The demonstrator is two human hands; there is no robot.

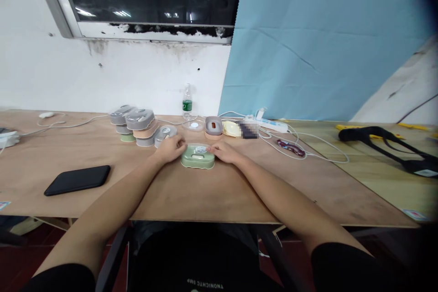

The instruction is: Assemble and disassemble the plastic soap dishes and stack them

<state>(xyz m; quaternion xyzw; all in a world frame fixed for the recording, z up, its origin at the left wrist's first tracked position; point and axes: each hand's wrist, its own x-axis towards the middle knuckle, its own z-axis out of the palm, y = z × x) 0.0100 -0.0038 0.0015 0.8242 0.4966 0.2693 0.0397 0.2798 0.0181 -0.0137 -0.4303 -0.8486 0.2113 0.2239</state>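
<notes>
A green soap box with a see-through lid and a round sticker sits on the brown table in front of me. My left hand has its fingers curled at the box's left end. At the upper right corner, the fingers of my right hand are closed on the edge. Just beyond my left hand lies a grey soap box, partly covered by it. Stacked to its left are several grey, peach and green soap boxes. Behind the green one stands a peach and grey soap box.
A black phone lies at the left. Near the wall are a water bottle, a clear lid, a cream-coloured dish and a white power strip. White cables and a dark red object lie right; farther over, black straps.
</notes>
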